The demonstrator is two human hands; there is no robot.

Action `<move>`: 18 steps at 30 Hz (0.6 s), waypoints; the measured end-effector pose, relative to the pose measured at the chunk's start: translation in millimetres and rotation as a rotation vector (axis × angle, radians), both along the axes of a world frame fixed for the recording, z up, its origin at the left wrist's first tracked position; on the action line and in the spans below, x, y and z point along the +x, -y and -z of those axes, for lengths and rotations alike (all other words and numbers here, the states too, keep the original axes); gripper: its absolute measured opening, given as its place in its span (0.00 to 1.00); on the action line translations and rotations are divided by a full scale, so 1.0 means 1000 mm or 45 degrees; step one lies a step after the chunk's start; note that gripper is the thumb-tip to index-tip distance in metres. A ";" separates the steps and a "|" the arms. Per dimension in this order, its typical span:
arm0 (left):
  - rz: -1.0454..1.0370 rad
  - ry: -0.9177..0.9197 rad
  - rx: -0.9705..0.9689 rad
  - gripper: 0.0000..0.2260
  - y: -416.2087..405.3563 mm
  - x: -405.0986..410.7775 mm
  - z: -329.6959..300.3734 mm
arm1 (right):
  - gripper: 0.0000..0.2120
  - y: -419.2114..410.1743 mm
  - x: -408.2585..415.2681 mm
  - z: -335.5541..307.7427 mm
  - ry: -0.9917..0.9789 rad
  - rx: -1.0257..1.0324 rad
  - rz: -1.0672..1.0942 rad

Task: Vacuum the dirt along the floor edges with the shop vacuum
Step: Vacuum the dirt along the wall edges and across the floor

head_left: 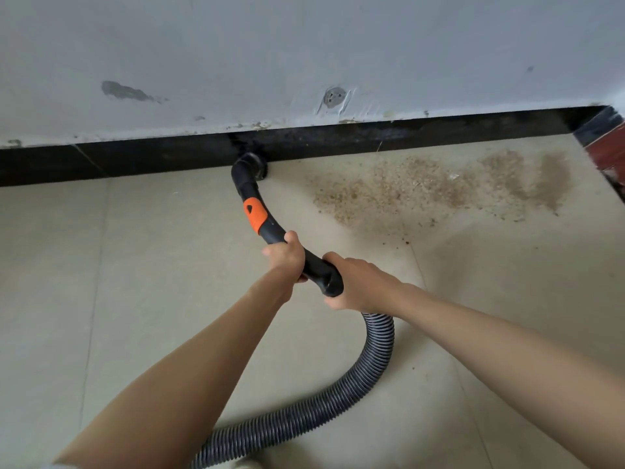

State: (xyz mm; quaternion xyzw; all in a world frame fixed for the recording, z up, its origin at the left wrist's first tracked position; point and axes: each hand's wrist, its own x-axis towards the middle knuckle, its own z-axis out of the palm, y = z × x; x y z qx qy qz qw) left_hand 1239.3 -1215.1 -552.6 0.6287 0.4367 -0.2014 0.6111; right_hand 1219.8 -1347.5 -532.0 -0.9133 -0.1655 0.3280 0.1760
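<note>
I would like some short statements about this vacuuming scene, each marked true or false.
1. Both hands hold the black curved vacuum wand. True: left hand, right hand.
2. The round black brush nozzle is in the middle of the brown sawdust-like dirt patch. False: it is at the black baseboard, left of the dirt.
3. The orange band sits between the nozzle and the hands. True.
4. The grey ribbed hose hangs over the left forearm. False: it curves along the beige tiled floor beneath the arms.

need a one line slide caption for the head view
Both hands, left hand and right hand, grip the black vacuum wand, nozzle at the black baseboard, dirt to its right.
</note>
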 end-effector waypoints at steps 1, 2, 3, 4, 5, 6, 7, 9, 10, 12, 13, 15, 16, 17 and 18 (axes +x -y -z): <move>0.019 -0.013 0.006 0.19 0.005 0.001 0.001 | 0.13 0.006 0.001 0.001 -0.002 -0.002 0.006; 0.050 -0.033 0.010 0.19 0.010 0.002 0.000 | 0.13 0.012 0.002 0.002 -0.001 0.006 0.015; 0.093 -0.059 0.014 0.19 0.016 0.004 -0.001 | 0.14 0.018 0.003 0.003 0.003 0.015 0.026; 0.136 -0.085 0.022 0.19 0.020 0.006 -0.002 | 0.15 0.025 0.004 0.004 0.011 0.029 0.033; 0.174 -0.107 0.036 0.19 0.024 0.009 -0.002 | 0.16 0.030 0.005 0.004 0.013 0.046 0.037; 0.208 -0.128 0.049 0.19 0.027 0.012 -0.004 | 0.17 0.036 0.006 0.005 0.012 0.067 0.035; 0.246 -0.144 0.061 0.19 0.030 0.014 -0.005 | 0.17 0.041 0.006 0.005 0.012 0.088 0.030; 0.304 -0.174 0.099 0.18 0.034 0.020 -0.008 | 0.17 0.049 0.006 0.007 0.025 0.108 0.020; 0.311 -0.186 0.128 0.18 0.036 0.023 -0.009 | 0.17 0.052 0.006 0.009 0.029 0.109 0.019; 0.284 -0.212 0.164 0.16 0.043 0.027 -0.012 | 0.18 0.058 0.006 0.013 0.032 0.126 0.015; 0.247 -0.233 0.163 0.16 0.045 0.029 -0.015 | 0.18 0.058 0.008 0.013 0.032 0.128 0.010; 0.117 -0.244 0.197 0.18 0.058 0.033 -0.016 | 0.19 0.065 0.013 0.016 0.043 0.116 0.008; 0.033 -0.222 0.219 0.18 0.064 0.033 -0.014 | 0.19 0.069 0.014 0.018 0.050 0.097 -0.003; -0.028 -0.183 0.233 0.19 0.070 0.031 -0.011 | 0.19 0.073 0.016 0.021 0.066 0.083 -0.014; -0.048 -0.132 0.244 0.20 0.076 0.031 -0.007 | 0.19 0.077 0.016 0.025 0.084 0.075 -0.019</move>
